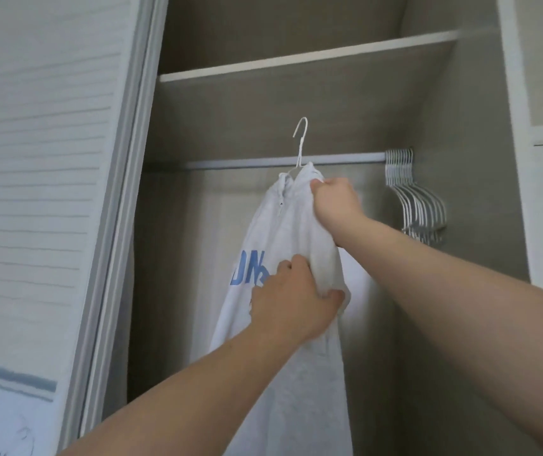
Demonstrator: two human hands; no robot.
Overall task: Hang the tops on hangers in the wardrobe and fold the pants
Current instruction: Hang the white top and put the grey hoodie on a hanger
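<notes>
The left hand and right hand are bare, with bare forearms running in from 7 and 4 o'clock.

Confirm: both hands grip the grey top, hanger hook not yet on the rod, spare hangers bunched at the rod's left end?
Wrong end. Head view shows the spare hangers bunched at the right end of the rod. Rest holds: left hand and right hand grip the grey top, hanger hook not yet on the rod.

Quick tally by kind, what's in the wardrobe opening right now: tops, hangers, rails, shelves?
Tops: 1, white sweatshirt
Hangers in a top: 1, white hanger
Spare hanger bunches: 1, too packed to count singly
Rails: 1
Shelves: 1
Total: 5
</notes>
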